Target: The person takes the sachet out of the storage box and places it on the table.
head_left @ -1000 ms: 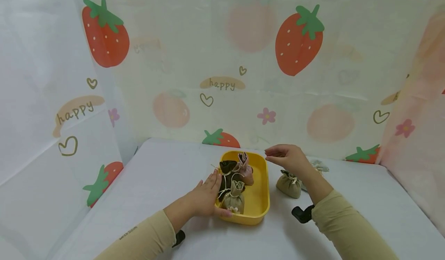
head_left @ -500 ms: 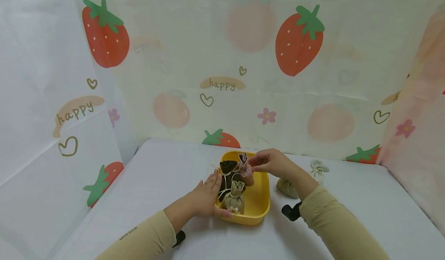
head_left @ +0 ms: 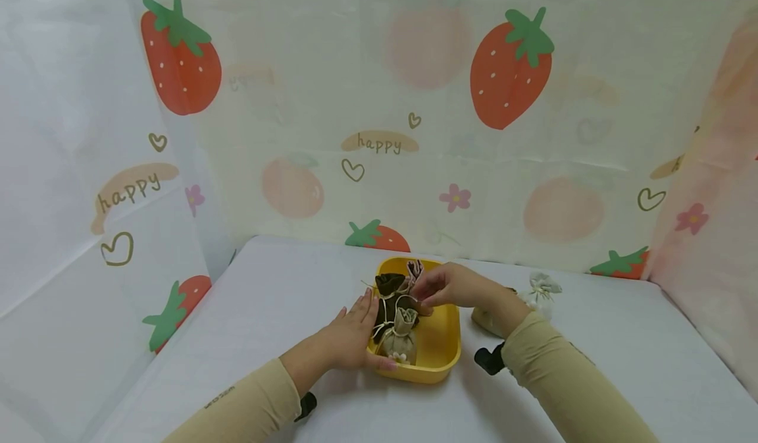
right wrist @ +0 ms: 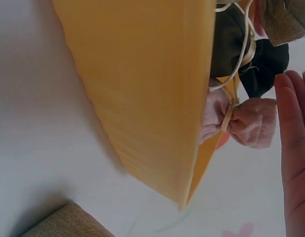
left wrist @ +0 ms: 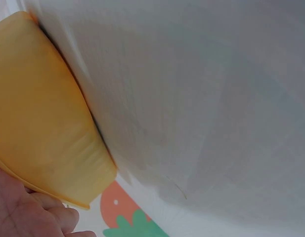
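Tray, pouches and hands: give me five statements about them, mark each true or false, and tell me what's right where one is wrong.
1. The left hand touches the tray. True.
2. The tray is blue. False: it is yellow.
3. The pink pouch is in the tray. True.
4. The white pouch is in the tray. False: it is outside, on the table.
5. The right hand is by the pink pouch. True.
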